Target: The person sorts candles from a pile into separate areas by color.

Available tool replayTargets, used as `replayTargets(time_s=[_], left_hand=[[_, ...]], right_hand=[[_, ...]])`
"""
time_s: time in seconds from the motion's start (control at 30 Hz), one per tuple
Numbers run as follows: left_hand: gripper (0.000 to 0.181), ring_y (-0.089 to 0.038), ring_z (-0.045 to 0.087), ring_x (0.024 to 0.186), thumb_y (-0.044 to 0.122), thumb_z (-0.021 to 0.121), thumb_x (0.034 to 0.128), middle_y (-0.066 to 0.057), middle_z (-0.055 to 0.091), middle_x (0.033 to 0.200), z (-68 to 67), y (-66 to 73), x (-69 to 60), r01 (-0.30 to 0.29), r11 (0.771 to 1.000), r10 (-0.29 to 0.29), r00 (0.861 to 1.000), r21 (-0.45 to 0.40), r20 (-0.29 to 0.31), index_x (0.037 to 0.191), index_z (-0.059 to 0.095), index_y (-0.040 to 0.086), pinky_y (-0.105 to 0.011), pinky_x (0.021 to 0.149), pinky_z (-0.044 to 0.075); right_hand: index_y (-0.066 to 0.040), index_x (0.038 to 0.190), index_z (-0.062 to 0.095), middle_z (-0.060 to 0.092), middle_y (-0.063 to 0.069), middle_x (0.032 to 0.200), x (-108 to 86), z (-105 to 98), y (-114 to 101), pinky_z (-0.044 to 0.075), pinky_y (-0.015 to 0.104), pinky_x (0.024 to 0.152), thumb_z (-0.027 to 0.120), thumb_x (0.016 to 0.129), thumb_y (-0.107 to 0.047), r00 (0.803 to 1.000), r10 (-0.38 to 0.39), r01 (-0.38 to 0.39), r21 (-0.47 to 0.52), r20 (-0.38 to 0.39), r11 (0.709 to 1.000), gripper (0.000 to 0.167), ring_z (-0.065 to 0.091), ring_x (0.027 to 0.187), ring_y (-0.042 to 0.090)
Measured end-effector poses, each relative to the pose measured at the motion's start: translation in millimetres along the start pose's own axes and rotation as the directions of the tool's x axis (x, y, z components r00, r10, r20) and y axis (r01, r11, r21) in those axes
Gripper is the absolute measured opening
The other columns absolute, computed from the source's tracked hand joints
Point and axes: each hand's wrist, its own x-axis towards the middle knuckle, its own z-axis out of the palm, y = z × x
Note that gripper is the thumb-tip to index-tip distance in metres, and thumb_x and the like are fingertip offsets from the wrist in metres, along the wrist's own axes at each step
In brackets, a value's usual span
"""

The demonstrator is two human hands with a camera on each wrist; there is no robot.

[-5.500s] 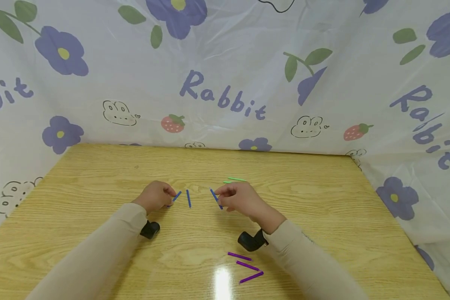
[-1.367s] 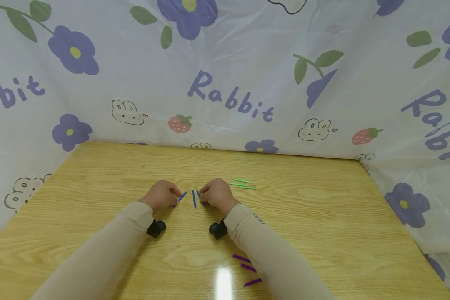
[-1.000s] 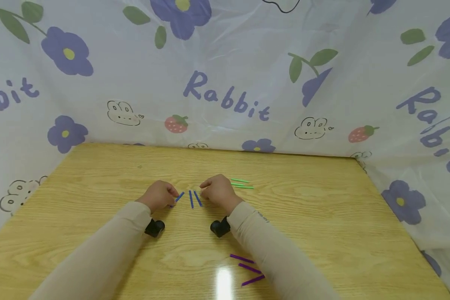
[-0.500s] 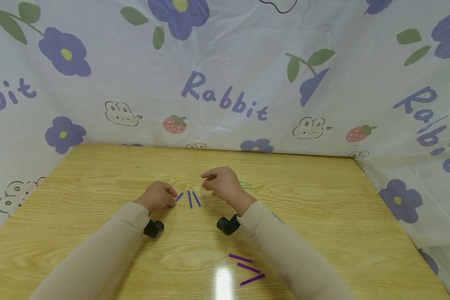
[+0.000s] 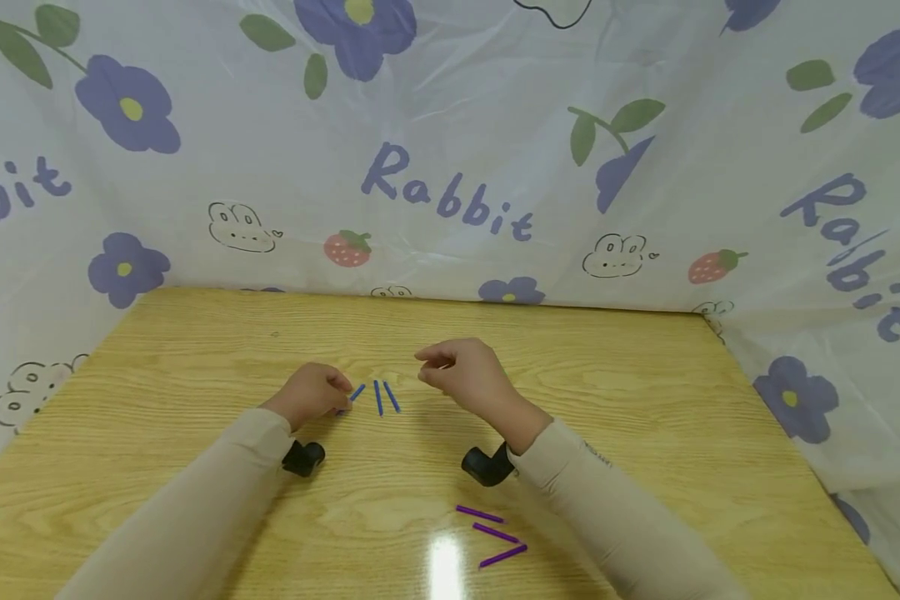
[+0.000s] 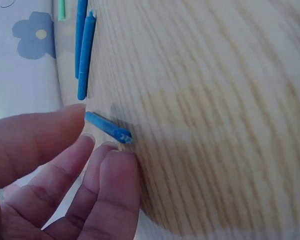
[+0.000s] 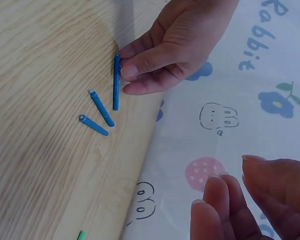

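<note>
Three thin blue sticks with small pale tips lie fanned out on the wooden table. My left hand (image 5: pixel 315 392) is at the leftmost blue stick (image 5: pixel 357 393), its fingertips right beside it. In the left wrist view a gap shows between thumb and fingers, with that blue stick (image 6: pixel 109 127) lying just beyond. Whether the fingertips touch it, I cannot tell. The middle blue stick (image 5: pixel 378 398) and the right one (image 5: pixel 392 397) lie close together, untouched. Raised above the table to their right, my right hand (image 5: pixel 468 375) holds nothing, thumb and fingers apart.
Three purple sticks (image 5: pixel 495 533) lie near the front, left of the right sleeve. A green stick (image 7: pixel 81 235) peeks in at the bottom of the right wrist view; my right hand hides the green ones from the head view. A patterned sheet (image 5: pixel 450 150) stands behind the wooden table (image 5: pixel 232 350).
Over the earlier frames my right hand brought one blue stick left to the middle one and let go of it. It has since lifted away to the right. The left hand has stayed put.
</note>
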Motion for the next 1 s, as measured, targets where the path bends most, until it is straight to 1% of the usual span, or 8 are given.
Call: replayTargets(time_s=[0.17, 0.27, 0.4, 0.5, 0.6, 0.73, 0.83, 1.0], left_hand=[[0.035, -0.022, 0.058, 0.08, 0.005, 0.062, 0.0877, -0.021, 0.06, 0.107, -2.6, -2.4, -3.9, -0.002, 0.999, 0.002, 1.0, -0.047, -0.006, 0.118, 0.057, -0.011, -0.035, 0.07, 0.049], [0.037, -0.025, 0.059, 0.087, 0.008, 0.059, 0.0909, -0.023, 0.056, 0.113, -3.8, -0.8, -8.3, -0.031, 0.997, 0.03, 0.999, -0.074, -0.016, 0.123, 0.055, -0.01, -0.038, 0.073, 0.05], [0.038, -0.028, 0.058, 0.096, 0.011, 0.059, 0.0933, -0.021, 0.057, 0.113, -2.8, 5.4, -16.6, -0.075, 0.993, 0.072, 0.997, -0.092, -0.042, 0.126, 0.054, -0.009, -0.042, 0.08, 0.05], [0.037, -0.029, 0.058, 0.094, 0.009, 0.06, 0.0928, -0.018, 0.06, 0.107, 1.3, 12.0, -23.5, -0.103, 0.988, 0.097, 0.993, -0.114, -0.062, 0.125, 0.055, -0.009, -0.042, 0.079, 0.048], [0.035, -0.026, 0.059, 0.09, 0.008, 0.061, 0.0922, -0.014, 0.062, 0.101, 8.1, 18.4, -30.4, -0.133, 0.982, 0.123, 0.989, -0.137, -0.083, 0.123, 0.057, -0.009, -0.041, 0.079, 0.049], [0.031, -0.023, 0.058, 0.091, 0.007, 0.063, 0.0913, -0.012, 0.062, 0.099, 16.7, 26.7, -38.9, -0.166, 0.975, 0.152, 0.983, -0.149, -0.102, 0.119, 0.059, -0.008, -0.041, 0.081, 0.05], [0.03, -0.023, 0.058, 0.091, 0.006, 0.063, 0.0904, -0.012, 0.062, 0.098, 23.0, 33.5, -44.7, -0.176, 0.97, 0.16, 0.981, -0.167, -0.107, 0.117, 0.061, -0.008, -0.04, 0.082, 0.05], [0.028, -0.022, 0.058, 0.09, 0.007, 0.065, 0.09, -0.011, 0.063, 0.098, 34.1, 40.8, -52.2, -0.182, 0.967, 0.166, 0.981, -0.177, -0.102, 0.115, 0.062, -0.007, -0.036, 0.079, 0.05]], right_hand=[[-0.011, 0.118, 0.069, 0.069, 0.002, 0.1, -11.8, -3.5, 9.7, 0.053, 0.029, 0.075, 0.067, 0.091, -0.013, 1.0, -0.004, 0.004, 0.027, -0.013, 1.0, 0.027, 0.064, 0.093, 0.017], [-0.012, 0.116, 0.07, 0.068, 0.0, 0.098, -18.4, -4.9, 15.1, 0.053, 0.03, 0.076, 0.068, 0.09, -0.013, 1.0, 0.004, -0.004, 0.034, -0.024, 0.999, 0.026, 0.064, 0.093, 0.016], [-0.011, 0.114, 0.071, 0.068, -0.001, 0.097, -26.2, -6.6, 21.9, 0.053, 0.03, 0.077, 0.068, 0.09, -0.012, 0.999, -0.008, 0.009, 0.042, -0.033, 0.999, 0.025, 0.064, 0.093, 0.015], [-0.008, 0.113, 0.071, 0.068, 0.001, 0.097, -32.8, -7.7, 26.6, 0.053, 0.03, 0.078, 0.068, 0.09, -0.01, 0.999, -0.024, 0.026, 0.066, -0.025, 0.997, 0.024, 0.064, 0.094, 0.016], [-0.006, 0.112, 0.071, 0.068, 0.002, 0.097, -39.7, -8.9, 30.7, 0.053, 0.03, 0.077, 0.068, 0.09, -0.009, 0.999, -0.035, 0.036, 0.078, -0.018, 0.996, 0.023, 0.065, 0.093, 0.017], [-0.007, 0.111, 0.071, 0.068, 0.001, 0.096, -48.1, -9.8, 35.9, 0.053, 0.029, 0.076, 0.068, 0.089, -0.009, 0.999, -0.028, 0.029, 0.068, -0.016, 0.997, 0.022, 0.064, 0.092, 0.016], [-0.009, 0.11, 0.072, 0.068, -0.001, 0.096, -53.9, -10.1, 38.9, 0.053, 0.029, 0.075, 0.068, 0.089, -0.01, 1.0, -0.011, 0.012, 0.053, -0.019, 0.999, 0.022, 0.064, 0.091, 0.015], [-0.008, 0.109, 0.072, 0.069, -0.001, 0.097, -61.8, -10.2, 44.8, 0.053, 0.028, 0.074, 0.069, 0.089, -0.01, 1.0, -0.004, 0.004, 0.033, -0.011, 0.999, 0.021, 0.063, 0.089, 0.014]])
